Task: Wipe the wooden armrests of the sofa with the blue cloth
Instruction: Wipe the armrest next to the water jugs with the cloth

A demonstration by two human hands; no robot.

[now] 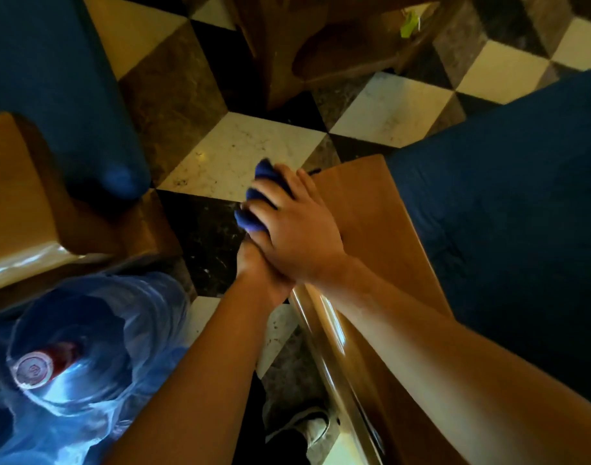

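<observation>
The blue cloth [260,196] is bunched at the front left corner of the wooden armrest [364,209] of the sofa on the right. My right hand [297,229] lies over the cloth with its fingers wrapped round it, pressing it against the armrest's edge. My left hand [257,266] sits just below, mostly hidden under my right hand, against the armrest's outer side; its fingers cannot be seen. The dark blue seat cushion [508,213] lies to the right of the armrest.
A second sofa with a wooden armrest [15,203] and blue cushion [62,95] stands at the left. A large water bottle [69,357] with a red cap stands at the lower left. A wooden table [331,45] is ahead on the checkered floor. My shoe [307,427] is below.
</observation>
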